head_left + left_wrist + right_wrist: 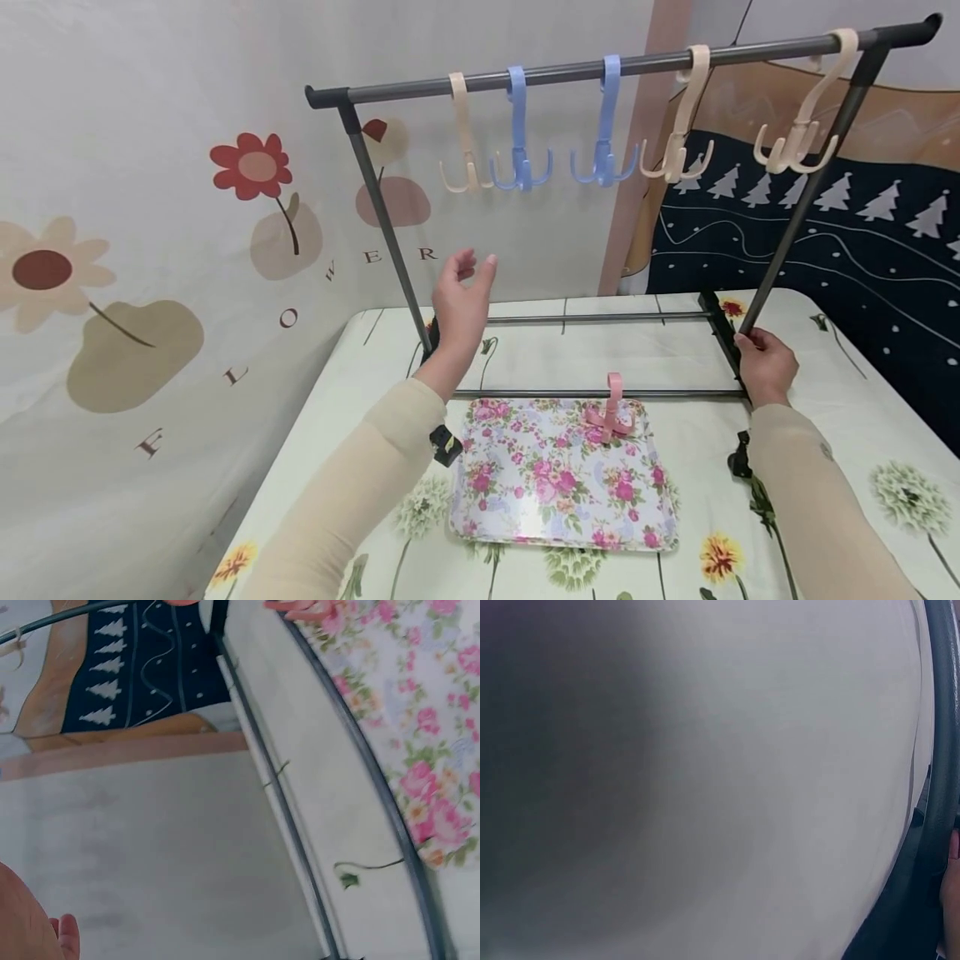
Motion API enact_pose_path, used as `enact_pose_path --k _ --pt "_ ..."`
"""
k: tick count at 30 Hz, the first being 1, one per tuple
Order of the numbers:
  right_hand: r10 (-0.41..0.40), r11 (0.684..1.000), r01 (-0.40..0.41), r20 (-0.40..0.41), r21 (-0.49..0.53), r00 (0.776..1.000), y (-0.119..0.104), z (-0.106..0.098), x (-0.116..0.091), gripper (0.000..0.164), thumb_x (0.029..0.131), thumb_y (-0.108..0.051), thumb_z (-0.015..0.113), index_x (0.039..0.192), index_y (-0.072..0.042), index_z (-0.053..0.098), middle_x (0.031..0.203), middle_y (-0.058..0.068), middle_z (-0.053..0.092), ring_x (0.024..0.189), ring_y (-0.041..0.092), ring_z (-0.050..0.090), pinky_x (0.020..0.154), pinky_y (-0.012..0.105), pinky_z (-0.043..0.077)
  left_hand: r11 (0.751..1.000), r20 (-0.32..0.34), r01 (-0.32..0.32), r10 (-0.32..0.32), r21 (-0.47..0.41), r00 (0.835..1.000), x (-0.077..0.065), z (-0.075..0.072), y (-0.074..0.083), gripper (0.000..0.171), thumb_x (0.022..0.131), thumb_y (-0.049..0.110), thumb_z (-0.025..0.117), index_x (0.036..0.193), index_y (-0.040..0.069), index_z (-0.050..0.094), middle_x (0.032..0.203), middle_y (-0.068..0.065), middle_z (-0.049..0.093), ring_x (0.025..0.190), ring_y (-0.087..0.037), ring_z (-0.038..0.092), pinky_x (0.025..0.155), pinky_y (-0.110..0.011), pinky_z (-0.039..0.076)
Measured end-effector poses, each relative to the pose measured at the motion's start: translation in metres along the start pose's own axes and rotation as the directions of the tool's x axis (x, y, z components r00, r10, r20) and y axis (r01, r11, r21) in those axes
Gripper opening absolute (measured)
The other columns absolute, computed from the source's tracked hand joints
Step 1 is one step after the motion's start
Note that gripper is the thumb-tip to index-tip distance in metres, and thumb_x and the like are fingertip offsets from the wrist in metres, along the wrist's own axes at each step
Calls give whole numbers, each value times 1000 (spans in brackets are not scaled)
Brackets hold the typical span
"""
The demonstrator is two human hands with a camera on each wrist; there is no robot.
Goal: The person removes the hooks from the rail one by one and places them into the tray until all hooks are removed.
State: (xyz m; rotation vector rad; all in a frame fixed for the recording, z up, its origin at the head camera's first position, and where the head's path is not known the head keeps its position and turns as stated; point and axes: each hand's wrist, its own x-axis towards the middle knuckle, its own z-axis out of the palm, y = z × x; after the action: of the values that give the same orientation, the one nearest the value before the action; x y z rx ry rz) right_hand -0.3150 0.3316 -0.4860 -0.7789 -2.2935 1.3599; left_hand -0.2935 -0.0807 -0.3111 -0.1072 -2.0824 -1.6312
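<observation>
A dark grey metal rack point(525, 78) stands on the table, with peach hooks point(680, 117) and blue hooks point(519, 125) hanging along its top bar. My right hand point(768, 367) grips the foot of its right post point(787, 225); the right wrist view catches only part of that hand point(951, 896) at the edge. Raised beside the left post point(384, 225), my left hand point(461, 308) holds nothing, its fingers loosely bent. A pink hook point(612, 412) lies on the flowered tray point(555, 500) in front of the rack.
Two lower bars point(600, 393) of the rack cross just above the tabletop, behind the tray. A flower-print cloth point(840, 517) covers the table. Printed curtains point(187, 333) hang at the left and behind.
</observation>
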Motion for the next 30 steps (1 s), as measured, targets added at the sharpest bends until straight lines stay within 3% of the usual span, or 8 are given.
enact_pose_path --k 8,19,24,30 --pt "5 1000 -5 9 3 1000 -1 0 -1 45 104 -34 50 137 -5 58 128 15 59 96 21 51 72 25 39 995 -136 -87 80 -44 987 29 -14 29 44 96 31 67 129 4 58 123 -7 61 114 -14 56 95 -23 45" --pt "20 1000 -20 14 6 1000 1 1 0 46 104 -35 50 139 -6 57 130 15 59 97 21 51 74 27 40 985 -175 -167 157 -46 972 62 -25 68 44 96 29 67 131 6 57 124 -6 60 114 -13 55 96 -17 43" --pt "25 1000 -25 13 4 1000 1 2 0 46 104 -36 49 139 -7 57 132 15 59 99 22 51 75 28 41 984 -180 -168 155 -58 971 74 -22 87 43 94 28 70 131 7 58 123 -5 60 113 -11 56 95 -16 43" --pt "22 1000 -22 7 -1 1000 0 2 -1 45 104 -34 49 139 -7 57 131 15 59 99 22 51 73 26 40 991 -180 -123 113 -49 977 86 -11 103 45 92 28 72 131 10 58 122 -2 60 113 -10 55 93 -16 44"
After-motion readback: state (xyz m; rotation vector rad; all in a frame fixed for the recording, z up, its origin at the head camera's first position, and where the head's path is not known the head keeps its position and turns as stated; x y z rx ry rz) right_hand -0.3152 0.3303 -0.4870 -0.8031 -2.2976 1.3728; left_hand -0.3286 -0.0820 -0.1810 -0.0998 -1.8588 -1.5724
